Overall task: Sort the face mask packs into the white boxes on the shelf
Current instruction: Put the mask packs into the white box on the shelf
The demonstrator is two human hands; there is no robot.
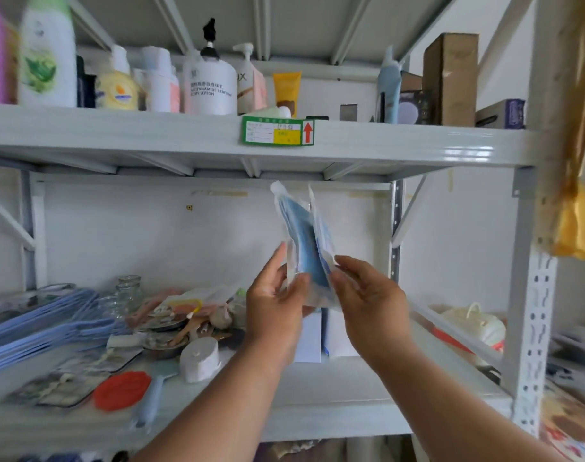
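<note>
Head view: left hand (277, 305) and right hand (367, 295) both pinch crinkly clear-plastic face mask packs (306, 238), blue inside, held upright above two smooth white boxes (309, 341) on the grey metal shelf (317, 388).

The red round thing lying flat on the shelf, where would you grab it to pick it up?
The red silicone pad lies flat and thin on the lower shelf, so there is nothing to wrap around. I would probably pinch its near rim from the front, thumb sliding under the edge. Its left side touches the dark flat packs and the pale blue handle lies close on its right, so the front is freest.
</note>
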